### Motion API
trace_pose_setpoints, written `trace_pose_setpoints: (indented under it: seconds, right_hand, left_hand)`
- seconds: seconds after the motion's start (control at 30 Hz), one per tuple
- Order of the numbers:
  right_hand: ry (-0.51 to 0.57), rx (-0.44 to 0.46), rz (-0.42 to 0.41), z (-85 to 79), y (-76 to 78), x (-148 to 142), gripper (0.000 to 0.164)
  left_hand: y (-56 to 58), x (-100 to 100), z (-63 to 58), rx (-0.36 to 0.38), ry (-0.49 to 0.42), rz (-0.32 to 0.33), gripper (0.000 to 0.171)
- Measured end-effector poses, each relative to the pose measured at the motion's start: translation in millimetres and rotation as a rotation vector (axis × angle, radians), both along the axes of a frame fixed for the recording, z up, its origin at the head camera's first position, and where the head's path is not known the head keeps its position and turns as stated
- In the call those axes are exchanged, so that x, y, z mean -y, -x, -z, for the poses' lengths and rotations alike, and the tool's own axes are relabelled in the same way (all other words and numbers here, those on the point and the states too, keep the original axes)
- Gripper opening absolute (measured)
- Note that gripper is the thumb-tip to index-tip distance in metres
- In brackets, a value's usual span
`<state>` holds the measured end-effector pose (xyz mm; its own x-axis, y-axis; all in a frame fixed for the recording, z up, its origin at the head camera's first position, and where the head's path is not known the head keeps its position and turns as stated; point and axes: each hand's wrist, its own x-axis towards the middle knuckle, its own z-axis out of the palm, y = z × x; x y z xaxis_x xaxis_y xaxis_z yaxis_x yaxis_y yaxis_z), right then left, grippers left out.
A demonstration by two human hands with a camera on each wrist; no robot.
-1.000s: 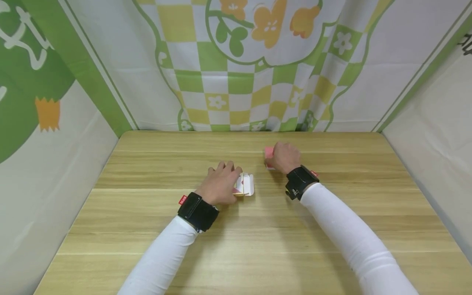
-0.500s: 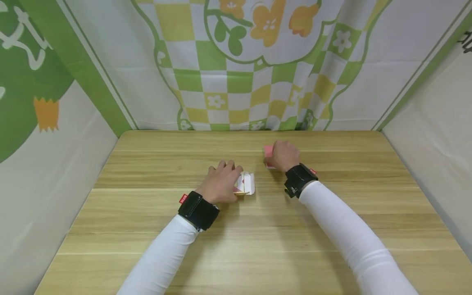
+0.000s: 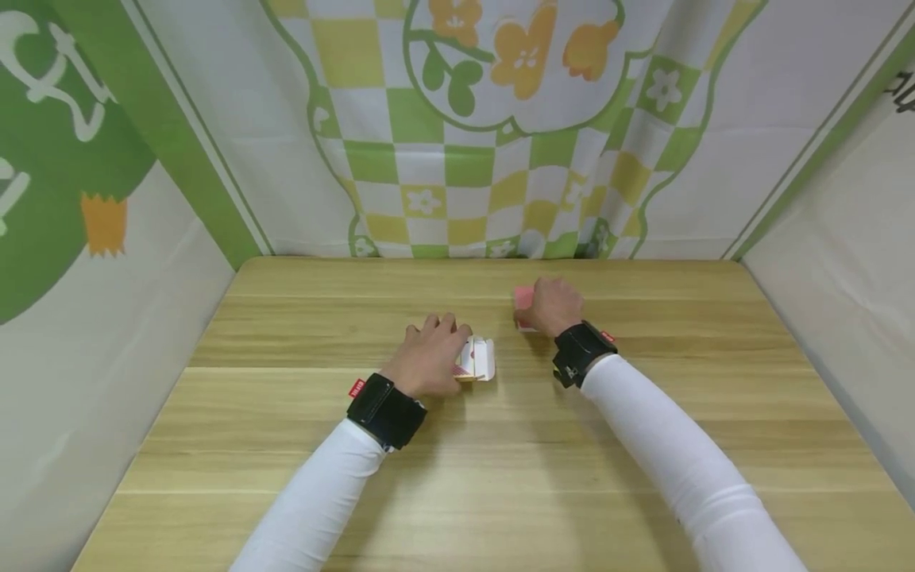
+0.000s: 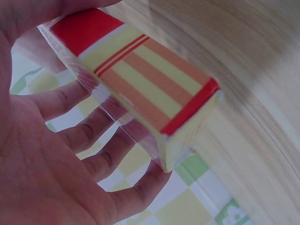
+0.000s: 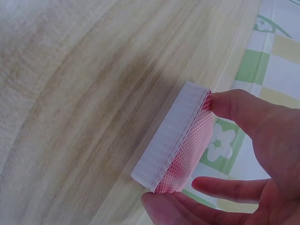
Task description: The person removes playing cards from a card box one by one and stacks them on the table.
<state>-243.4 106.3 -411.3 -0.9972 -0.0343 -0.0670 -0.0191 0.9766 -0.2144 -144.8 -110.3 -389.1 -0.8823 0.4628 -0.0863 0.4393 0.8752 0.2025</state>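
Observation:
My left hand (image 3: 427, 359) grips a card box (image 4: 145, 70) between thumb and fingers. The box is red, cream and striped, and in the head view its white end flap (image 3: 484, 359) stands open toward the right. To the right and farther back, my right hand (image 3: 556, 307) holds a deck of playing cards (image 3: 524, 299) at the table. The right wrist view shows the deck (image 5: 185, 145) pinched at its two ends by thumb and fingers, its white edges squared and its back patterned in red. Part of each item is hidden under the hand in the head view.
The wooden table (image 3: 500, 477) runs back to a green, white and yellow checked cloth (image 3: 465, 167). White printed cloth walls (image 3: 164, 262) stand at the left and right sides. Each wrist wears a black strap (image 3: 386, 411).
Both hands keep their hold on the box and the deck. Only a slight shift of the head camera shows.

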Motion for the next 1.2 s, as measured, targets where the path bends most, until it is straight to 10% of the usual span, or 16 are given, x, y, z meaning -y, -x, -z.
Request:
trace_pose_setpoints:
  seconds: [0.77, 1.2]
  right_hand:
    - [0.229, -0.014, -0.076, -9.0, -8.6, -33, 0.074]
    - [0.434, -0.171, -0.326, -18.1, -64.5, -22, 0.051]
  left_hand:
    - [-0.4, 1, -1.4, -0.021, -0.015, 0.002, 0.075]
    - [4.5, -6, 0.2, -0.016, -0.008, 0.002, 0.075]
